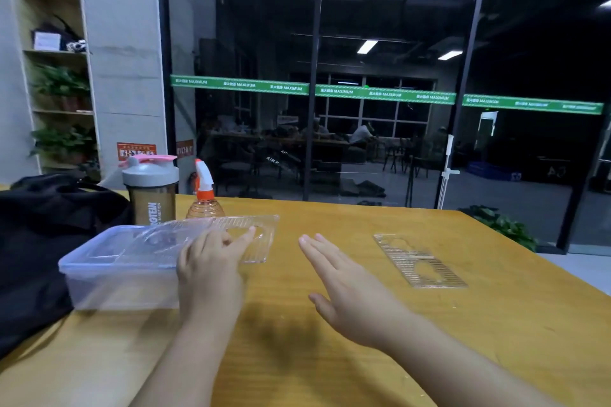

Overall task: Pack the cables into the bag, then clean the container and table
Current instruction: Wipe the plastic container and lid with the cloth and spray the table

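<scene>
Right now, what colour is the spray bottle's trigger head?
White, with an orange nozzle tip and orange collar on the spray bottle; seen in the head view.

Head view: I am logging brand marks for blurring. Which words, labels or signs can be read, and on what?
"MAXIMUM", repeated, with small unreadable characters beside it: green strip on the glass wall.
"ROTEIN", first letter hidden; a smaller line beside it is blurred: shaker bottle.
Orange wall sign: too blurred to read.
</scene>
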